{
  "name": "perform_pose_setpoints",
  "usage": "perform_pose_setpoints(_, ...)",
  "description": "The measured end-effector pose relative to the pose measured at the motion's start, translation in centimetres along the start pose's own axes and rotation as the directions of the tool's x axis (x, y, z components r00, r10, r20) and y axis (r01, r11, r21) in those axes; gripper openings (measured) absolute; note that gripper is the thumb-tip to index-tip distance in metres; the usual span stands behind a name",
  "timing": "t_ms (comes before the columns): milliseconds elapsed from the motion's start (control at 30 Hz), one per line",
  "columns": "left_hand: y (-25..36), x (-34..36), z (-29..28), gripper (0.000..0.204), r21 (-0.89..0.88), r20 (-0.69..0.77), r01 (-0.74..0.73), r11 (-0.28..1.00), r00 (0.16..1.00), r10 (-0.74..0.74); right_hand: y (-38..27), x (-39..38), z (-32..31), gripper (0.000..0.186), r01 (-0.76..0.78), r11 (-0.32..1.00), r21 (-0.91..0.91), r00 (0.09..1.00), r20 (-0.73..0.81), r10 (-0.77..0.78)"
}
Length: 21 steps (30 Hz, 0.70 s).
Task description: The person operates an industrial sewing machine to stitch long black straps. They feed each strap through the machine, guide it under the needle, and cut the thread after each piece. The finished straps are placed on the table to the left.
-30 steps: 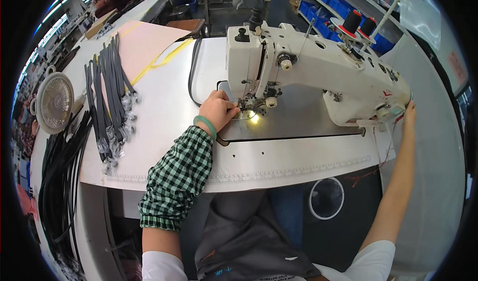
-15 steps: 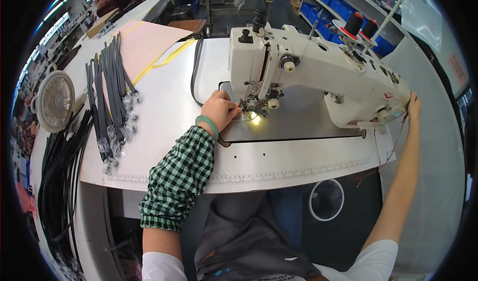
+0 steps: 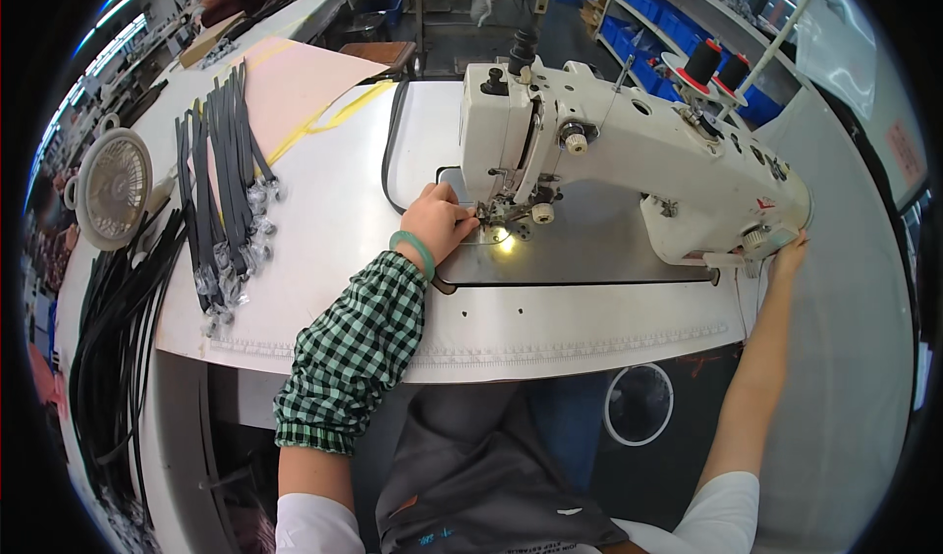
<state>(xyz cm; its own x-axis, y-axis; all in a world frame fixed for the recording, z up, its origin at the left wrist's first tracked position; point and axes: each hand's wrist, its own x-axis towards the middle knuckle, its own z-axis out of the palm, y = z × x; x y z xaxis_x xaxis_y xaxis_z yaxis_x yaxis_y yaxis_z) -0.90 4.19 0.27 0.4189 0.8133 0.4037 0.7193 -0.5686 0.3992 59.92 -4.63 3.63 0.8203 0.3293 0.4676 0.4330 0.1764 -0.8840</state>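
My left hand (image 3: 437, 222), wearing a green bangle, pinches at the lit needle area (image 3: 496, 222) of a white sewing machine (image 3: 599, 151); a dark strap (image 3: 390, 151) curves from behind into its fingers, whose grip is partly hidden. My right hand (image 3: 791, 249) is closed on the lower edge of the handwheel (image 3: 801, 210) at the machine's right end. Grey straps (image 3: 221, 191) with clear-wrapped ends lie left of the machine on the white worktop (image 3: 550, 323).
A round strainer-like bowl (image 3: 113, 186) and hanging black straps (image 3: 113, 358) are at far left. Pink sheet (image 3: 295, 83) with yellow strips lies behind. Thread spools (image 3: 702, 63) stand atop the machine; shelves of blue bins (image 3: 638, 33) and a wooden stool (image 3: 393, 53) are beyond.
My right hand has moved down and slightly toward me along the handwheel since the earlier frames. My left hand stays at the needle. The whole view has shifted slightly.
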Motion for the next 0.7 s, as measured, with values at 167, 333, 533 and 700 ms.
perform_pose_setpoints(167, -2.2, -0.3, -0.6, 0.011, -0.095, -0.138, -0.088, 0.992, 0.988, 0.074, 0.2, 0.3, -2.3, 0.037, -0.005, 0.993, 0.114, 0.999, 0.053, -0.001)
perform_pose_setpoints(333, -1.7, -4.5, -6.8, 0.01, 0.32, 0.206, -0.005, 0.948, 0.976, -0.064, -6.0, -6.3, -0.6, 0.031, 0.202, 0.875, -0.44, 0.963, -0.074, -0.26)
perform_pose_setpoints(533, 6.7, -4.7, -2.8, 0.031, -0.506, 0.54, 0.432, 0.746, 0.834, -0.116, -13.6, -25.5, 5.9, 0.007, 0.566, 0.813, 0.137, 0.59, 0.621, -0.516)
perform_pose_setpoints(700, 6.0, -3.2, -1.9, 0.035, -0.413, 0.597, 0.359, 0.837, 0.801, -0.049, -17.6, -35.7, 10.7, 0.02, 0.503, 0.545, 0.67, -0.19, 0.701, -0.687)
